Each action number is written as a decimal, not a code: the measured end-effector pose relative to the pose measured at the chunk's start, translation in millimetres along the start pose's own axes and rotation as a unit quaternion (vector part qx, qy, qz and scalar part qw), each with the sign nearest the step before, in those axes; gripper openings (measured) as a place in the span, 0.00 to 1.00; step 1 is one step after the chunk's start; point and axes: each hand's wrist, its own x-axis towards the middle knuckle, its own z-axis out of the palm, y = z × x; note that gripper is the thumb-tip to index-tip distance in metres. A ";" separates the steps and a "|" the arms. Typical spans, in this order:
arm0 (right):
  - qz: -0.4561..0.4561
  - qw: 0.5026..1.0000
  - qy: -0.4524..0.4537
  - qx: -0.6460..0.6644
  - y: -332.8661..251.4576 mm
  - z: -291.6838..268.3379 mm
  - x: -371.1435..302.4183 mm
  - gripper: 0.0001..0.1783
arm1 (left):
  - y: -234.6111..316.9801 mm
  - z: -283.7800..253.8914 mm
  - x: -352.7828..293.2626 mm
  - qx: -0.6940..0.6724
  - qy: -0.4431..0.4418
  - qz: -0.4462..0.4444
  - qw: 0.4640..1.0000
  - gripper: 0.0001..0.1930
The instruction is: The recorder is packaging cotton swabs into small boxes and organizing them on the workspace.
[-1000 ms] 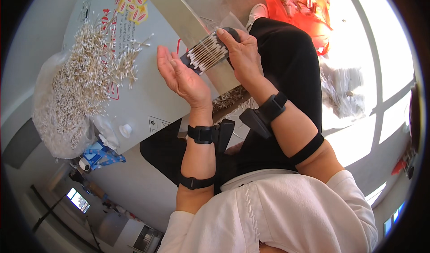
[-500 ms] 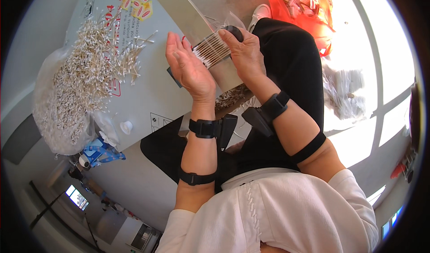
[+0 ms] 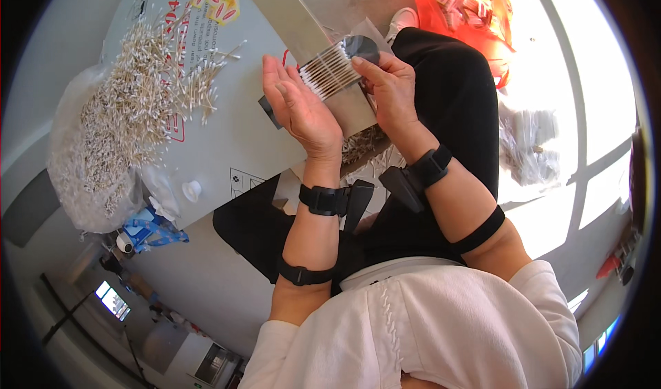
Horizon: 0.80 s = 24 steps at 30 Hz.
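Observation:
A flat clear pack of cotton swabs (image 3: 332, 72) with a dark, rounded end is held above the table edge. My right hand (image 3: 394, 94) pinches it near the rounded end, thumb on top and the other fingers behind. Beside the other end of the pack is my left hand (image 3: 303, 110), its palm turned up and fingers stretched out. The swab tips lie against or very close to that palm; I cannot tell whether they touch. A dark flat piece (image 3: 270, 111) shows behind my left hand, mostly hidden.
A large heap of loose cotton swabs (image 3: 131, 107) spills from a clear plastic bag (image 3: 65, 148) on the grey-white table (image 3: 213, 151). Yellow-white labels (image 3: 220, 0) lie at its far edge, and a small white cap (image 3: 191, 191) nearer. A red bag (image 3: 475, 10) stands on the floor.
Both hands and the pack have shifted slightly right. My right thumb has slid off the dark rounded end, which shows more fully now.

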 end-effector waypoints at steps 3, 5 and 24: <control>0.005 0.999 0.010 -0.031 0.3 -2.2 0.4 0.04 | 1.1 -2.5 -0.6 -0.009 0.001 0.000 1.000 0.31; 0.009 1.000 0.005 -0.018 1.2 -2.3 0.0 0.03 | 3.5 -7.9 -0.3 -0.009 0.010 0.000 1.000 0.30; -0.042 0.995 -0.067 -0.062 4.3 3.1 3.4 0.09 | 19.3 -43.9 -3.4 0.524 -0.079 0.133 0.837 0.08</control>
